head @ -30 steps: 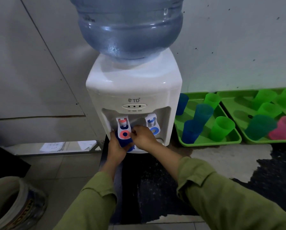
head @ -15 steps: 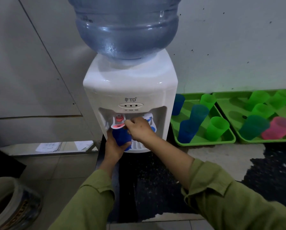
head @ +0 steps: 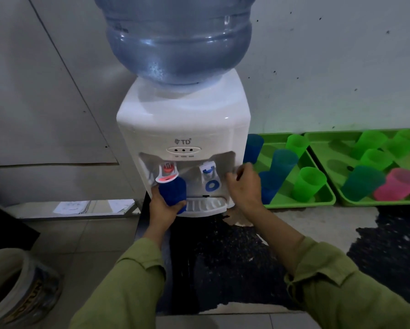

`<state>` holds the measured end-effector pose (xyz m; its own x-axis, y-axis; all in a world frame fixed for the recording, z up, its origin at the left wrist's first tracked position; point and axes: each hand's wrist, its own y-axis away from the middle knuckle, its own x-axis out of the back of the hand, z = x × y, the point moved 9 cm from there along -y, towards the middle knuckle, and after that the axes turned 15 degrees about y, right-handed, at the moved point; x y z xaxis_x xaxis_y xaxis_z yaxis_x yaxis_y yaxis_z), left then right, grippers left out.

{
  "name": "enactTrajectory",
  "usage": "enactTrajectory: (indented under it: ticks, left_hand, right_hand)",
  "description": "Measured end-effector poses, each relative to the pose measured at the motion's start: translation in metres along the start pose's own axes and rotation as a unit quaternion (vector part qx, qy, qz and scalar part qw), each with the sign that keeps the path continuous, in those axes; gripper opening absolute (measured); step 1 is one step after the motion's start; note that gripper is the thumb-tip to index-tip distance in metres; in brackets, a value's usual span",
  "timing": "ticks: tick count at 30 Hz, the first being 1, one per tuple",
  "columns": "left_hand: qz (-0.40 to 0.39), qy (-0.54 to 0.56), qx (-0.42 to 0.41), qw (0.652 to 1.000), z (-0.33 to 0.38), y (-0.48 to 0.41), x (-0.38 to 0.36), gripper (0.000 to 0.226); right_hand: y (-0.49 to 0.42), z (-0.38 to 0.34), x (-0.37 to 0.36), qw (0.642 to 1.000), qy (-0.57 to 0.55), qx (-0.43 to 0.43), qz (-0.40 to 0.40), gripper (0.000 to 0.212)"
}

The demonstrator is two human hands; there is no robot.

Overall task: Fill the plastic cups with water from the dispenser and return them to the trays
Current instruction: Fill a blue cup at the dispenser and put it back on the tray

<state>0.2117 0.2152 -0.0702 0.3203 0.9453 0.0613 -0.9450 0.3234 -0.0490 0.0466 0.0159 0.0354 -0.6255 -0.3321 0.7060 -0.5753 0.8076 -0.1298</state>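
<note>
Two hands: both in view with olive sleeves, reaching in at 6 o'clock of the dispenser (head: 183, 129).
Left hand (head: 164, 208): fingers wrapped round the blue cup (head: 173, 192), gripping it from below and the side.
Blue cup: upright, with its mouth right under the red tap (head: 167, 173), at 9 o'clock of the drip tray (head: 205, 205). Water level not visible.
Right hand (head: 245, 186): fingers loosely curled, holding nothing, at 3 o'clock of the blue tap (head: 209, 178) by the dispenser's front corner. Can't tell if it touches the casing.
Bottle (head: 177, 39): large, blue, upside down on the dispenser at 12 o'clock.
First tray (head: 301, 205): green, at 3 o'clock of the dispenser, with three blue and two green cups on it.
Second tray (head: 332, 150): green, just beside the first at its 3 o'clock, holding several green cups, a teal cup (head: 363, 182) and a pink cup (head: 398, 186).
Bucket (head: 16, 288): at 7 o'clock, on the tile floor.
Papers (head: 73, 207): at 9 o'clock, low by the wall.
</note>
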Motion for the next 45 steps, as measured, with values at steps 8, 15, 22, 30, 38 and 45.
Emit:
enactTrajectory:
  ticks: [8, 15, 22, 30, 38, 45]
  left_hand:
    - [0.006, 0.012, -0.003, 1.000, -0.002, 0.000, 0.001, 0.079]
    - [0.011, 0.003, 0.000, 1.000, -0.002, -0.001, 0.001, 0.082]
    - [0.011, -0.008, -0.001, 1.000, 0.000, 0.002, 0.001, 0.084]
    - [0.018, -0.006, -0.003, 1.000, 0.003, 0.006, 0.002, 0.081]
    - [0.018, 0.000, -0.002, 1.000, -0.002, 0.002, 0.001, 0.080]
    - [0.015, -0.007, 0.003, 1.000, -0.003, 0.002, 0.002, 0.081]
  right_hand:
    - [-0.041, -0.018, 0.010, 0.996, 0.037, 0.084, 0.007, 0.054]
    - [-0.048, -0.015, 0.007, 0.993, 0.085, 0.086, 0.001, 0.043]
    - [-0.044, -0.019, 0.007, 0.990, 0.100, 0.103, 0.000, 0.044]
    - [-0.043, -0.020, 0.007, 0.990, 0.097, 0.098, -0.013, 0.044]
    - [-0.043, -0.021, 0.007, 0.990, 0.105, 0.090, -0.011, 0.045]
    - [-0.043, -0.021, 0.007, 0.990, 0.110, 0.082, -0.011, 0.047]
